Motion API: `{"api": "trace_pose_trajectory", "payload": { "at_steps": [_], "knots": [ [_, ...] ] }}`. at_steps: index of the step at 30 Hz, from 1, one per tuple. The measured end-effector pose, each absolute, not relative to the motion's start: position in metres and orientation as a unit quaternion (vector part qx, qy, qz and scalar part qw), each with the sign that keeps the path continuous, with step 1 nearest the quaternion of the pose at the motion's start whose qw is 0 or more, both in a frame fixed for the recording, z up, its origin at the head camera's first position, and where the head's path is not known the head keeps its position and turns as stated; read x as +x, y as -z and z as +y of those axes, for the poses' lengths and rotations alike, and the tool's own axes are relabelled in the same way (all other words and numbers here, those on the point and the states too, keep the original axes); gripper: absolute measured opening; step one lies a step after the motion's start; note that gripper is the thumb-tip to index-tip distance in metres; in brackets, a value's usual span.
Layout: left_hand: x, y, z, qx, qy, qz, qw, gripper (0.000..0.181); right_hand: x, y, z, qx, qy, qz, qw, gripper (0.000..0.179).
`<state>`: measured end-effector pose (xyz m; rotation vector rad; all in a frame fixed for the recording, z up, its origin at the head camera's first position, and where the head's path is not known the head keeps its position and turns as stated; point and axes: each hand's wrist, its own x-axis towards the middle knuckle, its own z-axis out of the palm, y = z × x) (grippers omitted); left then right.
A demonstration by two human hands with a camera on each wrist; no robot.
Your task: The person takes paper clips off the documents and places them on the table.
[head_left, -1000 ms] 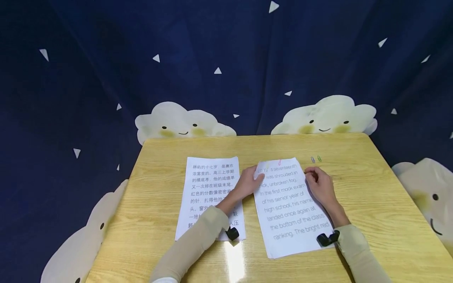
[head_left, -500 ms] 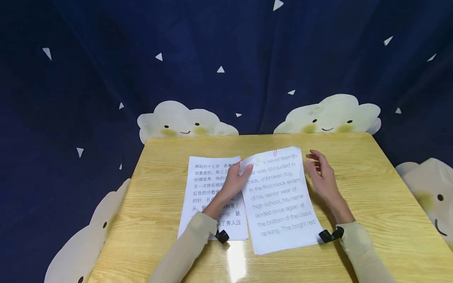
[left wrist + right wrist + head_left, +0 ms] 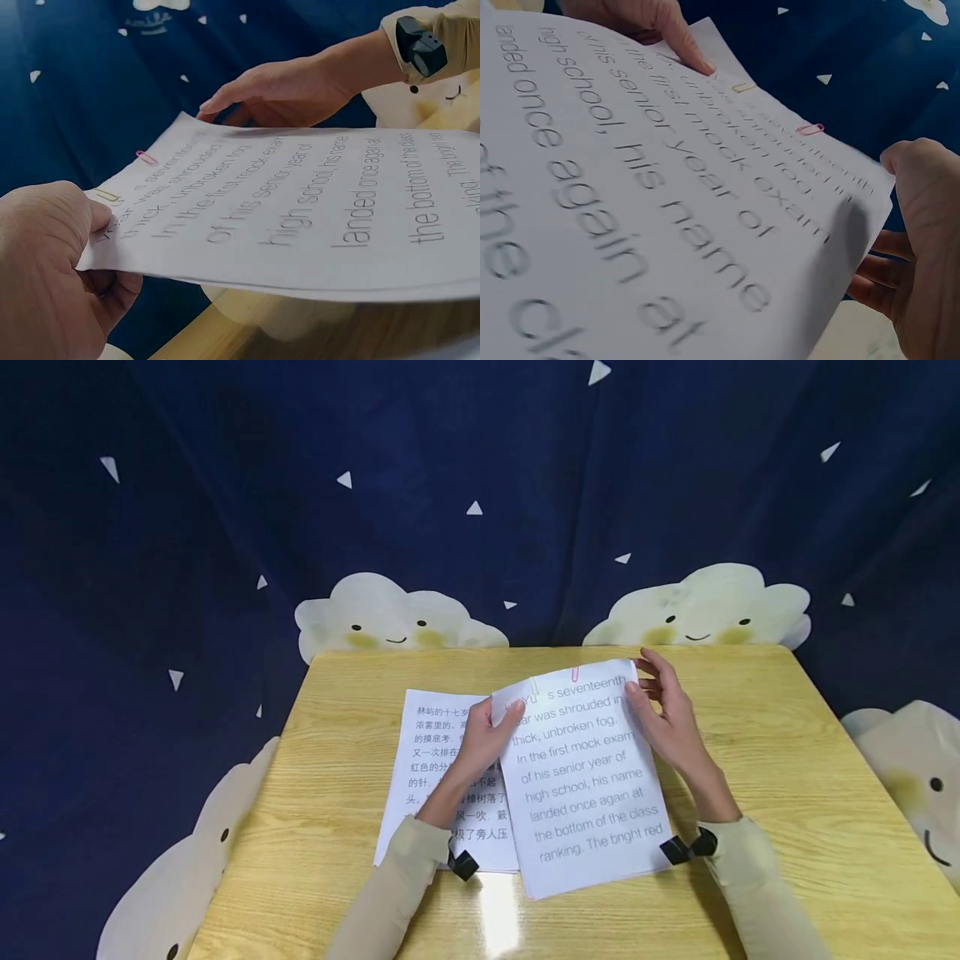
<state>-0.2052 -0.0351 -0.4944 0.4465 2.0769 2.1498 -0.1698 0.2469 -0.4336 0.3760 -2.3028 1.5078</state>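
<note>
My left hand (image 3: pixel 480 739) pinches the upper left corner of a stack of printed paper (image 3: pixel 585 777) with English text, thumb on top and fingers beneath. The stack's top edge is raised. A yellow paper clip (image 3: pixel 744 88) and a pink paper clip (image 3: pixel 811 130) sit along that edge. My right hand (image 3: pixel 671 727) is at the upper right corner, its thumb at the paper's edge and its loosely bent fingers (image 3: pixel 881 270) partly behind the sheets; no firm grip shows. A second stack of paper (image 3: pixel 416 777), with Chinese text, lies on the left, partly covered.
The wooden table (image 3: pixel 787 793) extends on both sides of the papers. Behind it hangs a dark blue curtain (image 3: pixel 420 435) with white triangles and clouds. Both wrists carry small black cameras.
My left hand has lifted the English stack's top edge and drawn it left, over part of the Chinese stack. My right hand rose to its upper right corner; two loose clips there are now hidden.
</note>
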Motion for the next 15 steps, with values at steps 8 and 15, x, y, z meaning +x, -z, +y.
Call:
{"api": "trace_pose_trajectory", "payload": {
  "at_steps": [8, 15],
  "knots": [
    [-0.204, 0.492, -0.037, 0.16, -0.734, 0.657, 0.061, 0.034, -0.172, 0.417, 0.237, 0.151, -0.538, -0.809, 0.184, 0.062],
    [-0.202, 0.491, -0.039, 0.164, -0.74, 0.648, 0.07, 0.033, -0.182, 0.425, 0.233, 0.153, -0.506, -0.827, 0.194, 0.068]
  ]
}}
